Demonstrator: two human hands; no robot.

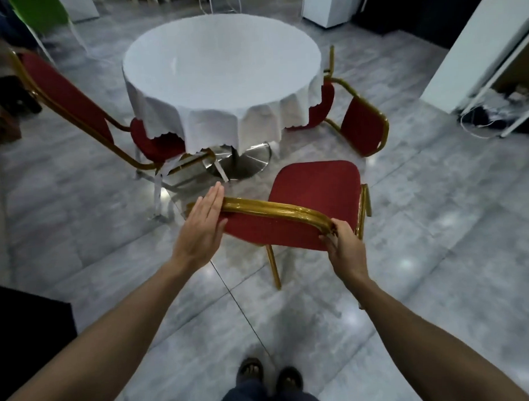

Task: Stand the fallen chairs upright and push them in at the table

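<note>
- Gripped at its right corner by the right hand (345, 245), the gold top rail (275, 207) of the near chair (314, 189) is held with fingers curled around the bend of the frame; the left hand (199, 226) is laid flat and open along the rail's left end, fingers straight, pressing rather than clasping.
- Upright on its legs, the near chair is seen on the tiled floor (439, 254), its seat facing the round table (222, 69) but not yet under the tablecloth (212, 124); it stands at the table's near edge, slightly towards the right, near the steel pedestal base (241, 162).
- Two other chairs are seen already in place: the left chair (70, 96) at the table's left edge and the right chair (362, 125) at its right edge, both upright with seats partly tucked under the cloth.
- The step in hand is judged to be the pushing-in of the last chair, the standing-up being done.
- A level forward push is called for next, shared between both hands so that the chair is not slewed; the seat should be steered a little to the left to meet the gap between the two seated chairs; care is wanted that the front legs are not caught on the pedestal base or the hanging cloth.
</note>
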